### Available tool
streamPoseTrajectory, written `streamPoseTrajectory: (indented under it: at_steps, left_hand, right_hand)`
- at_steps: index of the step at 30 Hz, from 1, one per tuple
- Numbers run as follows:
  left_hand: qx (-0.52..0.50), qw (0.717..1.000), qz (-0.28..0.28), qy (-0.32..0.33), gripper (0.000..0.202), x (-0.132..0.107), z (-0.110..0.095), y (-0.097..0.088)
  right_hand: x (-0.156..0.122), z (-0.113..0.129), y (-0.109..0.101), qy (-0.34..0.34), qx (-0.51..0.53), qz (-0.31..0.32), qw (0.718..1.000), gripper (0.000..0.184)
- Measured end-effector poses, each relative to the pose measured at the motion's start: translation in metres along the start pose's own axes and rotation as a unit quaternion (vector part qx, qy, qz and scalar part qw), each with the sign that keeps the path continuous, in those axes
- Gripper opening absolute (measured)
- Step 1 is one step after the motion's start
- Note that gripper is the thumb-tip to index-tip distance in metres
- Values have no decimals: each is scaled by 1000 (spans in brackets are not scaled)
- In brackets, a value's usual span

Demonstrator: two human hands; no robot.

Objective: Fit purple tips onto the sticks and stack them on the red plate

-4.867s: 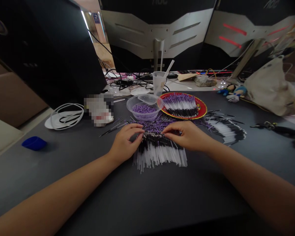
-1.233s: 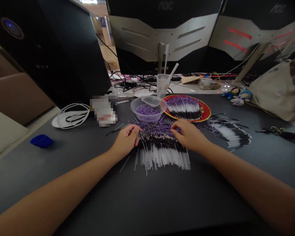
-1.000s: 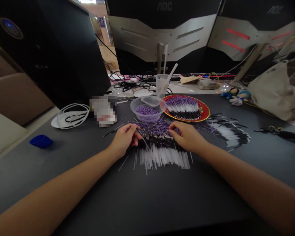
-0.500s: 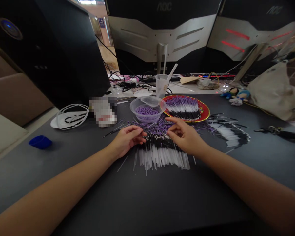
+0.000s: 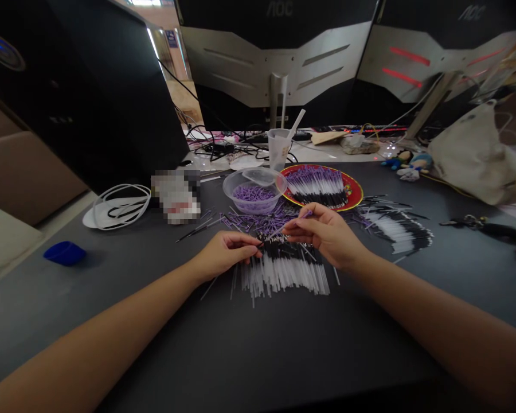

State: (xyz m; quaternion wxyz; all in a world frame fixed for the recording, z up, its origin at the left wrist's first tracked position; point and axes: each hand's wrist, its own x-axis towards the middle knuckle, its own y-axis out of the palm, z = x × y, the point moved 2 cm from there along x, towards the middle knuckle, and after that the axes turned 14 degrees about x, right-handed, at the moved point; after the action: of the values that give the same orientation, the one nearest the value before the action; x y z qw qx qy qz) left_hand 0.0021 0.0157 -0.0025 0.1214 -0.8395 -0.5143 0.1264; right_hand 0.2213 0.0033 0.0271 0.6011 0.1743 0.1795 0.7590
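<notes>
A heap of thin black-and-white sticks [image 5: 284, 269] lies on the dark desk [image 5: 258, 344] between my hands. My left hand [image 5: 226, 255] is pinched shut on the end of one thin stick just above the heap. My right hand [image 5: 327, 232] is pinched on the same stick's other end, where a small purple cap [image 5: 306, 214] shows at the fingertips. Loose purple caps [image 5: 262, 219] are scattered just beyond the heap.
A clear bowl [image 5: 253, 189] of purple caps and a red plate [image 5: 355, 192] of capped sticks stand behind. Another stick pile [image 5: 398, 226] lies right. A plastic cup [image 5: 279, 146], white mask [image 5: 116, 206], blue lid [image 5: 64, 253], cloth bag [image 5: 473, 152] and monitors surround the desk.
Both hands have lifted off the heap and come together. They now hold one stick between them, with a purple cap at my right fingertips.
</notes>
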Motion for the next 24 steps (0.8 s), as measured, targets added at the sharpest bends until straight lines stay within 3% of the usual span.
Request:
streamPoseTrajectory:
  at_steps: [9,24]
  left_hand:
    - [15,1000,16,0,22,-1,-4,0]
    - [26,999,29,14,21,0,-1,1]
  right_hand:
    - [-1,0,1,-25,13,55,998,11]
    - [-2,0,3,-39,10,48,998,10]
